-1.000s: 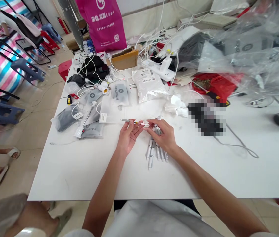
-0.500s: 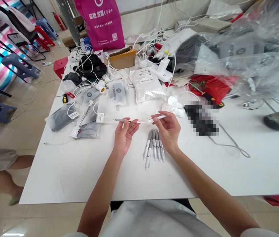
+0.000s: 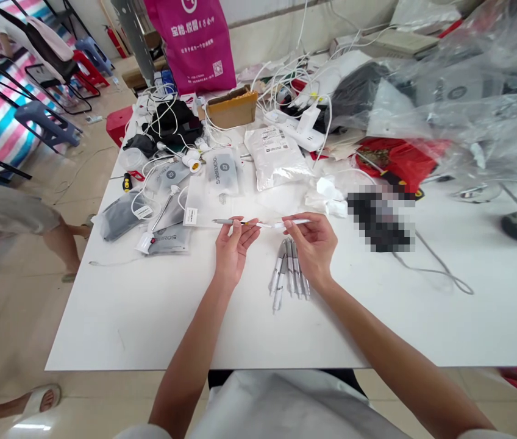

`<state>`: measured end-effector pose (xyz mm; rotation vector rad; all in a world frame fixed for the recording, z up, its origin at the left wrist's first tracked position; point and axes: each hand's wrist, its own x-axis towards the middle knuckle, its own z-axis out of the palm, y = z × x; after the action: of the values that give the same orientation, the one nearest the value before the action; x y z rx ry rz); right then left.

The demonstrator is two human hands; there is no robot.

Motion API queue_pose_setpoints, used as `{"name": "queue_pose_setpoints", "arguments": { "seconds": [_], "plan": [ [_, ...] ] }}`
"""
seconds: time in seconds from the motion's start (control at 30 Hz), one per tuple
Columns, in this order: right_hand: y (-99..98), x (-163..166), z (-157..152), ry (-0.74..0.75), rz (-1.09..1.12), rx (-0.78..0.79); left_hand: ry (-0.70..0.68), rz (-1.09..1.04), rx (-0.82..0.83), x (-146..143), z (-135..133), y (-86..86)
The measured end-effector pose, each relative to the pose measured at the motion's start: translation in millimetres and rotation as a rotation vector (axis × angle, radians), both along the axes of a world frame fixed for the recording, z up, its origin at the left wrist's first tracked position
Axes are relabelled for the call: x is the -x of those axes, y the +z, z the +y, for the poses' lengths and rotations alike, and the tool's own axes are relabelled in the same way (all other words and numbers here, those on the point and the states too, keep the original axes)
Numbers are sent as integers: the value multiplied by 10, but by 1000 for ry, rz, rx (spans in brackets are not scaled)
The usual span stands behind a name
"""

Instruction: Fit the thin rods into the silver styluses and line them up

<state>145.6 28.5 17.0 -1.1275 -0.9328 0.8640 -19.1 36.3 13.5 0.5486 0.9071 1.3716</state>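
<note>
In the head view, two bare forearms reach from the bottom edge onto a white table top (image 3: 149, 317), above the white shirt (image 3: 286, 408) of the person wearing the camera. The left hand (image 3: 233, 250), palm up with fingers curled, grasps a slim silver pen-shaped tool (image 3: 228, 222) with a yellow band near its tip, holding it level and pointing right. The right hand (image 3: 313, 247) pinches a thin white tube (image 3: 292, 224) between thumb and fingertips, its other fingers loosely bent. The two pieces meet end to end or nearly so between the hands; the view does not settle whether they touch. A fanned bunch of similar silver tools (image 3: 288, 271) lies on the table just beside the right hand. Beyond the hands lie a translucent white bag (image 3: 203, 207), grey printed pouches (image 3: 169, 239), tangled white cables (image 3: 281, 79), a white power strip (image 3: 292, 128), a cardboard box (image 3: 231, 108), crumpled white tissue (image 3: 327, 198) and a pixelated blurred patch (image 3: 380, 219). A magenta carrier bag (image 3: 189, 46) stands at the far edge, and clear plastic sheeting (image 3: 459, 91) heaps at the right. On the floor at left, a co-worker's bare leg (image 3: 60, 241) passes near blue plastic stools (image 3: 46, 122).
</note>
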Motion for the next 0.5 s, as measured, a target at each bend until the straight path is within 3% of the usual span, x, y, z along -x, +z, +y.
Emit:
{"name": "queue_pose_setpoints", "arguments": {
  "seconds": [0.5],
  "plan": [
    [-32, 37, -23, 1, 34, 46, 11, 65, -23, -71, -46, 9]
  ]
}}
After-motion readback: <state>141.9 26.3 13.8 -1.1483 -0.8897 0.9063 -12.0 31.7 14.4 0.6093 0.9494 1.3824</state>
